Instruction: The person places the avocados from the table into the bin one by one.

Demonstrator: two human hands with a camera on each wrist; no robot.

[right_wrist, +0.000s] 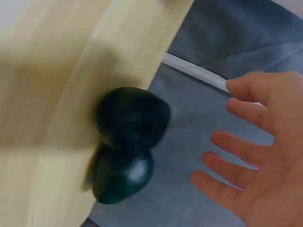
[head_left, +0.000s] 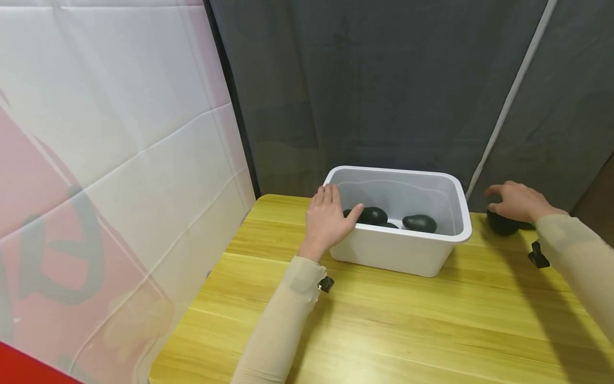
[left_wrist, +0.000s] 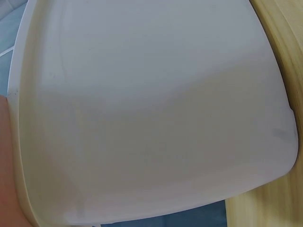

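Nearest, the left hand [head_left: 328, 218] rests open-fingered against the white bin's [head_left: 398, 250] near-left rim, dark avocados [head_left: 419, 223] lying inside (three show). Farther, at three o'clock, the right hand [head_left: 518, 201] hovers, fingers spread, over two avocados [right_wrist: 128, 146] at the table [head_left: 384, 330] edge.

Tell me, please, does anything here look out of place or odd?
Mostly no. The white bin stands upright on the wooden table with dark avocados inside. One oddity: two more avocados lie outside the bin at the table's far edge, under the open right hand, where they might roll off.
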